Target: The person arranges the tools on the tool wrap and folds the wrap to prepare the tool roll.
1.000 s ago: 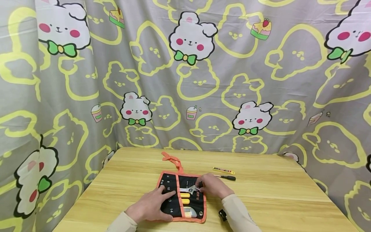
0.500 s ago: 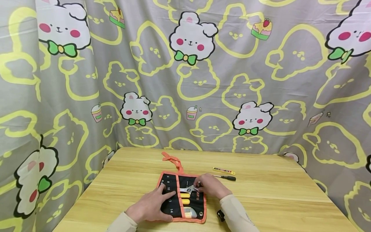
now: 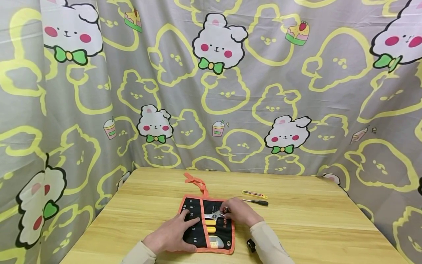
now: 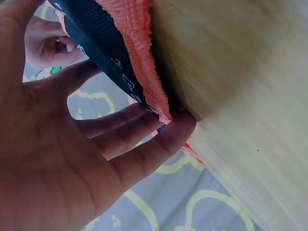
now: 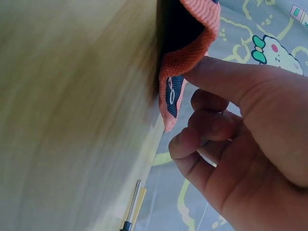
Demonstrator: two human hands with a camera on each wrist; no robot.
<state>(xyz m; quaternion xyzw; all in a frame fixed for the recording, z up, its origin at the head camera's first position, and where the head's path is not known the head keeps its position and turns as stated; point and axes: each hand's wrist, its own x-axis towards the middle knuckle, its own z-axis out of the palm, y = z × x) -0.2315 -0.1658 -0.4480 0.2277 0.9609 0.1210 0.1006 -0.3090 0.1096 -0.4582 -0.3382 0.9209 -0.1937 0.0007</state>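
Note:
A black tool roll [image 3: 194, 234] with orange edging and printed size numbers lies on the table. My left hand [image 3: 174, 231] rests on its left part with fingers spread; in the left wrist view, fingertips [image 4: 180, 126] touch the orange edge. At the roll's upper right, my right hand [image 3: 240, 212] pinches the head end of a silver adjustable wrench [image 3: 214, 216], whose other end is hidden in a pocket behind the orange band. Yellow handles [image 3: 210, 229] and a grey and yellow utility knife [image 3: 215, 242] stick out of the pockets below it.
Orange tie straps [image 3: 197, 181] trail from the roll's far edge. A black-handled screwdriver [image 3: 258, 202] and a slim yellow case [image 3: 254, 194] lie to the right. A small black object [image 3: 251, 245] sits by my right sleeve. Patterned curtain [image 3: 211, 91] surrounds the wooden table [image 3: 313, 220].
My right hand has shifted slightly left with the wrench, which sits a little further left toward the orange band. My left hand has stayed in place.

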